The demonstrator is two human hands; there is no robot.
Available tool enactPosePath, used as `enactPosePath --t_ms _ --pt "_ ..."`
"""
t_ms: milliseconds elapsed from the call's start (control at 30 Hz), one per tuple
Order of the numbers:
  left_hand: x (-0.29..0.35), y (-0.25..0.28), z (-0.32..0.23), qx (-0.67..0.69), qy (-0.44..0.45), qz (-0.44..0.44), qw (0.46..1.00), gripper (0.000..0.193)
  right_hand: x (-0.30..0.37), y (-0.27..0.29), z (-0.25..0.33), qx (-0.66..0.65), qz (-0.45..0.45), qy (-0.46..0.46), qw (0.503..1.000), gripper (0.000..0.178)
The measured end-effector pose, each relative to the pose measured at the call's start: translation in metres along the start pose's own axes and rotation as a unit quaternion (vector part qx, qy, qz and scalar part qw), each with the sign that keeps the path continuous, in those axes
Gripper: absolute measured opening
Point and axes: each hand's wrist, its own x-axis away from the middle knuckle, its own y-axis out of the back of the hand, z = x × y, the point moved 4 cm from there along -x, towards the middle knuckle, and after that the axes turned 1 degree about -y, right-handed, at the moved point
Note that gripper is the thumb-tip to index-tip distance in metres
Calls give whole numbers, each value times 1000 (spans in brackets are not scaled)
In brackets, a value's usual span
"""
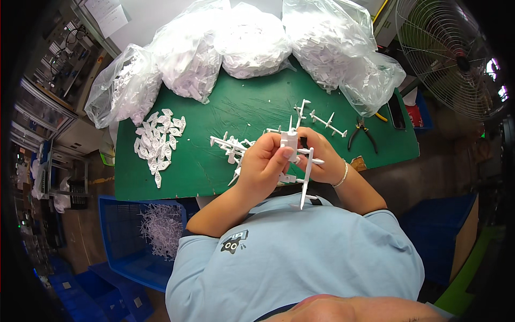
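Observation:
Above the near edge of the green table, my left hand [263, 165] is closed, thumb and fingers gripping a white moulded plastic part [289, 141]. My right hand [323, 158] is closed on the same piece from the other side, around its branching sprue [307, 180], which hangs down toward my shirt. Something small and dark shows by the right fingers; I cannot make it out. More white sprued parts [232, 147] lie on the table beside and partly behind my left hand. Past my right hand lies a loose white sprue [328, 124].
Pliers with dark handles [362, 137] and a black phone [396, 111] lie at the right. Flat white parts [158, 142] are piled at the left. Clear bags of white parts [252, 45] line the back. A blue bin [115, 236] holds sprue scraps [162, 231]; a fan [448, 56] stands far right.

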Motion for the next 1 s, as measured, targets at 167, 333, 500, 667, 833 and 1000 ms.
enactPosePath --t_ms 167,333,500,667,833,1000 --pt "2 4 9 -37 20 1 999 13 5 -5 -7 21 10 15 1000 31" --pt "5 3 9 -54 45 2 998 16 3 -7 -4 37 0 25 999 28" --pt "4 2 7 -86 48 7 995 22 5 -9 -4 56 -20 38 998 25" --pt "3 4 10 -137 45 -27 989 26 3 -14 -1 58 -53 37 996 24" --pt "2 -1 3 -128 36 -32 991 26 6 -19 0 18 -68 -19 997 17" --pt "6 -3 11 -134 13 -48 990 26 13 -27 -8 -1 -90 -75 993 14"
